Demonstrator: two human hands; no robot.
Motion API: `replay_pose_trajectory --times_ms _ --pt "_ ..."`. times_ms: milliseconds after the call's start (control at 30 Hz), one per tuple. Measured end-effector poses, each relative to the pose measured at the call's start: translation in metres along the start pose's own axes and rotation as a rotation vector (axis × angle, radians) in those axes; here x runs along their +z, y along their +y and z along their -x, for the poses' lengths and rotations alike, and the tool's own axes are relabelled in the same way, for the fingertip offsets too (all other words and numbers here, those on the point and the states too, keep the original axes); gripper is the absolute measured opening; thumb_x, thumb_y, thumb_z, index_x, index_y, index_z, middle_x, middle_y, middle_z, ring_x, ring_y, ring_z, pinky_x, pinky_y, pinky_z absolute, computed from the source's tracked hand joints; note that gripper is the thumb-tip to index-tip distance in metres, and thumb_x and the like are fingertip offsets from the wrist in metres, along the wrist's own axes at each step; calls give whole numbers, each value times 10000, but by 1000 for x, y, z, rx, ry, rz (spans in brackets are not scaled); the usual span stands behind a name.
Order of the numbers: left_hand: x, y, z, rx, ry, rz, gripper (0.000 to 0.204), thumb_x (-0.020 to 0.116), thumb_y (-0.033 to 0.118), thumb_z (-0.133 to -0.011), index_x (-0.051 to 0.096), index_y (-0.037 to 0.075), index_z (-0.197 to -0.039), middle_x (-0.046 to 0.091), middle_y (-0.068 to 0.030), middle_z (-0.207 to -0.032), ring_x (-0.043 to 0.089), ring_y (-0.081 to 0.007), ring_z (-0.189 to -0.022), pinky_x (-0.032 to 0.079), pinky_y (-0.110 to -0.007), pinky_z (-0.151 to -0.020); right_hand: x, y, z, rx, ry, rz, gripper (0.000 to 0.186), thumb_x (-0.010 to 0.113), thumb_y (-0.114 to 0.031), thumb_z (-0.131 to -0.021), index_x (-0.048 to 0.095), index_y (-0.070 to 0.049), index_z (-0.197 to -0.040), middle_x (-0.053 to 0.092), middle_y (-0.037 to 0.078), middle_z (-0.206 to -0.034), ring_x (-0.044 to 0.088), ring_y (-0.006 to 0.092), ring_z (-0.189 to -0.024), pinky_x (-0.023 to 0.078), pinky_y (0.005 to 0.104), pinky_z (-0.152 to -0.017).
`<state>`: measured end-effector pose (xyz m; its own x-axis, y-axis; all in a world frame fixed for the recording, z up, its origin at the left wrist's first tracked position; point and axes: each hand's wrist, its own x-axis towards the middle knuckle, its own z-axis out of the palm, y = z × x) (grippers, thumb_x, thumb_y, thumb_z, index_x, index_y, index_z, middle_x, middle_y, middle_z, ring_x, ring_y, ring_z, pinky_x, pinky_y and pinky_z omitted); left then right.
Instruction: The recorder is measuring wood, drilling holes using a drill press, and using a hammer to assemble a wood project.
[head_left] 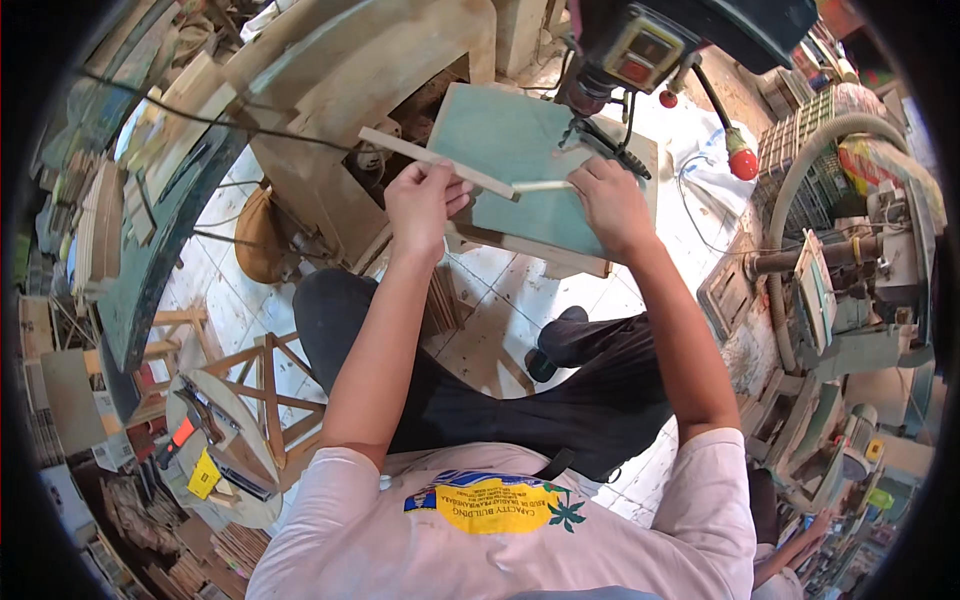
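My left hand (418, 208) grips a long, pale wooden strip (394, 142) slanting above a teal-topped board (492, 130). Its fingers curl round the strip. My right hand (607, 205) has its fingers closed on a shorter pale strip (538, 185) that lies at an angle to the long one, its left end touching or very near that strip's right end. Just beyond my right hand hangs a black drill press (598, 55) with red knobs (741, 162) and a switch box (640, 52). Its lower end, over the board, is partly hidden among dark fittings.
A bench (160, 255) with stacked boards stands left. A round stool (230, 480) with tools is lower left, beside a wooden frame (272, 385). Machinery with a hose (775, 215) and a crate (780, 180) crowd the right. Another person's arm (798, 548) shows at lower right.
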<state>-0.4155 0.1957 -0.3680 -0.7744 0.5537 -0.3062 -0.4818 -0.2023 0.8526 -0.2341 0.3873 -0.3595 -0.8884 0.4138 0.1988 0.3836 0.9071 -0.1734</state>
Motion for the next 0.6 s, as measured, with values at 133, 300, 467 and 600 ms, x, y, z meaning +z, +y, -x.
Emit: replay_pose_trajectory --times_ms 133,300,467,600 --pt "31 -8 -31 15 2 -192 145 630 97 -903 544 -1 -966 653 -112 -908 682 -193 -772 571 -323 -698 -12 31 14 -82 61 -24 173 610 -85 -815 700 -72 -962 634 106 -1070 576 288 -1028 446 401 -901" --pt "42 25 -42 19 -122 -886 247 655 182 -880 567 -10 -1010 682 -169 -819 695 -236 -723 567 -343 -665 -23 36 23 27 347 -266 184 676 -28 -751 695 -36 -934 664 127 -971 618 324 -936 508 413 -823" --pt "19 5 -49 386 9 -1452 366 672 350 -841 591 63 -1052 678 -240 -877 653 -451 -858 524 -502 -767 -46 19 15 144 339 -449 139 674 -60 -818 687 -38 -955 673 134 -943 655 320 -857 531 384 -766" --pt "27 2 -23 449 9 -1296 324 664 341 -840 570 84 -1013 665 -223 -831 648 -441 -826 510 -529 -746 -40 35 30 169 504 -423 125 685 -77 -833 673 -8 -936 685 147 -866 680 288 -744 539 355 -680"
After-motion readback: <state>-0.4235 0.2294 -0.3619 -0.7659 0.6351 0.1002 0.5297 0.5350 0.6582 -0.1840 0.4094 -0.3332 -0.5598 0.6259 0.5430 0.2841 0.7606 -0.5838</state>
